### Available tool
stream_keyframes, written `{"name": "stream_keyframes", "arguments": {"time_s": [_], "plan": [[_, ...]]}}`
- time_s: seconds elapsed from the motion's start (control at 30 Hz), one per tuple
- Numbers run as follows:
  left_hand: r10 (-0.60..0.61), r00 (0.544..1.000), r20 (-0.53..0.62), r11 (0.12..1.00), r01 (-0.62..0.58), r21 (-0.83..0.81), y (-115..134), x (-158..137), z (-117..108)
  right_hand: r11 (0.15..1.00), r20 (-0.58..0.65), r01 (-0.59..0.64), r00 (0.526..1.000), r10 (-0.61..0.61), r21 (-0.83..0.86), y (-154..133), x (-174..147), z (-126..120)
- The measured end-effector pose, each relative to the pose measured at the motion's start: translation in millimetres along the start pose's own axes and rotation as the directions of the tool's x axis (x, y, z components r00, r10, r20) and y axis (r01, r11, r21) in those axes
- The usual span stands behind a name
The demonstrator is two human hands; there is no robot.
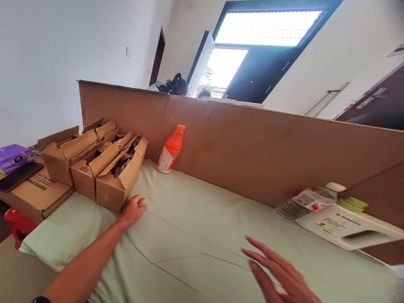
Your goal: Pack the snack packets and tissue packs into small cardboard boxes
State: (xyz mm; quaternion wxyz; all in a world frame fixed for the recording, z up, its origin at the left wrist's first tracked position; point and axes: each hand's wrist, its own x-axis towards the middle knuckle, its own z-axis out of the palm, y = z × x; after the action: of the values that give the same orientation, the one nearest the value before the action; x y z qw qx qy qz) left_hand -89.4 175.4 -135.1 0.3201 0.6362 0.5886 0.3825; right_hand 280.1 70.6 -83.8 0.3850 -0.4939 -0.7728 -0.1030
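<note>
My left hand (133,210) rests on the pale green cloth (189,223) beside the front corner of the nearest cardboard box (110,191). Its fingers are loosely bent and apart, holding nothing; whether it touches the box I cannot tell. Over the cloth at the lower right is my right hand (280,273), fingers spread and nothing in them. Small items, too hidden to name, lie inside the nearest box. Beyond my left hand an orange bottle (172,149) with an orange cap stands against a cardboard panel (252,147).
Two more open cardboard boxes (94,158) stand left of the nearest one. A clear plastic bottle (311,204) and a white jug (353,223) with a green cap are at right. A purple pack (15,158) and a phone (20,176) lie far left, above a red stool (20,225).
</note>
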Motion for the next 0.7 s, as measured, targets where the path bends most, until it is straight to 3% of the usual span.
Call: {"name": "stream_keyframes", "arguments": {"time_s": [0.17, 0.27, 0.37, 0.5, 0.6, 0.7], "plan": [[-0.130, 0.982, -0.136, 0.964, 0.094, -0.249, -15.8, 2.5, 10.3, 0.905, -0.011, 0.325, 0.942, -0.334, 0.274, -129.7, 131.8, 75.9], [-0.180, 0.969, -0.167, 0.937, 0.117, -0.329, -15.8, -1.3, 16.3, 0.839, 0.060, 0.409, 0.887, -0.458, 0.359, -173.7, 192.7, 119.1], [-0.220, 0.959, -0.177, 0.920, 0.143, -0.366, -14.7, -4.4, 20.1, 0.819, 0.204, 0.430, 0.825, -0.527, 0.380, -187.3, 230.6, 139.6], [-0.295, 0.944, -0.147, 0.902, 0.224, -0.369, -16.0, -5.1, 24.2, 0.802, 0.348, 0.486, 0.728, -0.591, 0.347, -179.6, 252.8, 125.0], [-0.370, 0.925, -0.092, 0.884, 0.320, -0.340, -17.7, -5.3, 25.6, 0.844, 0.506, 0.457, 0.676, -0.535, 0.282, -176.0, 262.8, 112.2], [-0.410, 0.911, -0.050, 0.874, 0.377, -0.305, -18.0, -6.6, 24.2, 0.861, 0.673, 0.482, 0.585, -0.453, 0.161, -183.4, 274.2, 121.7]]}}
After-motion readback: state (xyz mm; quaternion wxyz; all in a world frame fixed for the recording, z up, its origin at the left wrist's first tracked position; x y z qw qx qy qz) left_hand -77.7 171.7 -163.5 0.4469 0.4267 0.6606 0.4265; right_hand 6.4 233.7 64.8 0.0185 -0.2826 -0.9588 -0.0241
